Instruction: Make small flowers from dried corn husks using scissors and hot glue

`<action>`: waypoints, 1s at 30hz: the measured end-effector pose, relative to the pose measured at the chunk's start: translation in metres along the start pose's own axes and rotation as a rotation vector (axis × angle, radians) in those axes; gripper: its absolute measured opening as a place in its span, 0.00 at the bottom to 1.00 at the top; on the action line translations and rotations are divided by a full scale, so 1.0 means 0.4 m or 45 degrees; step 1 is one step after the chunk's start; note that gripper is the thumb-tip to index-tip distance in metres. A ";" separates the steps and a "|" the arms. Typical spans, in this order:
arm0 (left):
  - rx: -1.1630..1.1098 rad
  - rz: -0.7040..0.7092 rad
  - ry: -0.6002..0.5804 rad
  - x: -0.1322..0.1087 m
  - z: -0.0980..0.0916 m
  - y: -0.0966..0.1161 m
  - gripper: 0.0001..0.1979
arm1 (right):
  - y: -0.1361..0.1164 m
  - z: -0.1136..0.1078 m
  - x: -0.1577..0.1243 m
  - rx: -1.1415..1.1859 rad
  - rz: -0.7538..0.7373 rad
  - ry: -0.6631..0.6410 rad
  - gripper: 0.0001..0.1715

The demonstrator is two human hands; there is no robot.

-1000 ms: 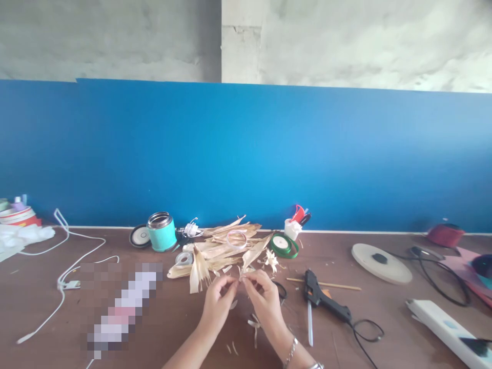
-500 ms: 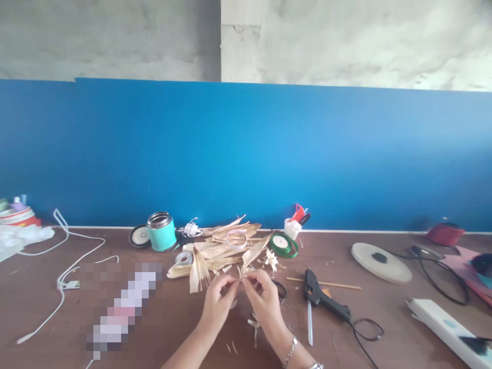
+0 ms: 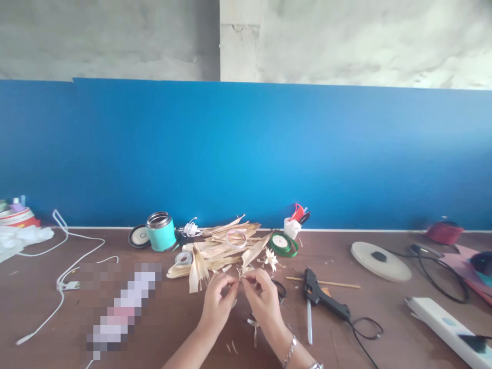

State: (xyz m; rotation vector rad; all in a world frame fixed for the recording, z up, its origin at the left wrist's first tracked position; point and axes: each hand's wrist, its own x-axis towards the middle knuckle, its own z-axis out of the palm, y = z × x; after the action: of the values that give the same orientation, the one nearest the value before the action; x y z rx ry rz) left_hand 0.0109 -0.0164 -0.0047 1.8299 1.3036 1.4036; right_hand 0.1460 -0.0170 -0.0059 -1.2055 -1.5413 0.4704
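Observation:
My left hand (image 3: 219, 300) and my right hand (image 3: 263, 294) meet fingertip to fingertip above the table. Both are closed in a pinch on a small pale piece of dried husk (image 3: 241, 272), whose thin strips stick up between the fingers; most of it is hidden. Just beyond lies a pile of dried corn husks (image 3: 219, 246). A fringed husk piece (image 3: 198, 271) rests left of my hands, and a small husk flower (image 3: 270, 260) sits to the right. Cut scraps (image 3: 254, 325) lie below my right hand, and black-handled scissors (image 3: 281, 289), partly covered, are beside it.
A black glue gun (image 3: 323, 297) with its cord lies right, across a thin wooden stick (image 3: 342, 284). Behind are a green ribbon roll (image 3: 288, 251), a white cup (image 3: 291, 228) of tools and a turquoise jar (image 3: 161, 237). A white power strip (image 3: 442, 323) is far right; white cables (image 3: 61, 277) run left.
Almost nothing differs. Both hands keep their pinch on the husk piece at the same place, and the whole view has shifted very slightly.

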 end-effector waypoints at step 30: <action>0.509 0.365 0.099 -0.015 -0.010 0.001 0.09 | -0.006 0.012 -0.005 0.391 0.355 -0.032 0.16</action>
State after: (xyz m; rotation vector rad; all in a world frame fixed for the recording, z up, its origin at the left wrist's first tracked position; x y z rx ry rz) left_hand 0.0073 -0.0226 -0.0059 2.3235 1.4918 1.4463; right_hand 0.1404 -0.0184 -0.0068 -1.1778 -1.2690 0.8758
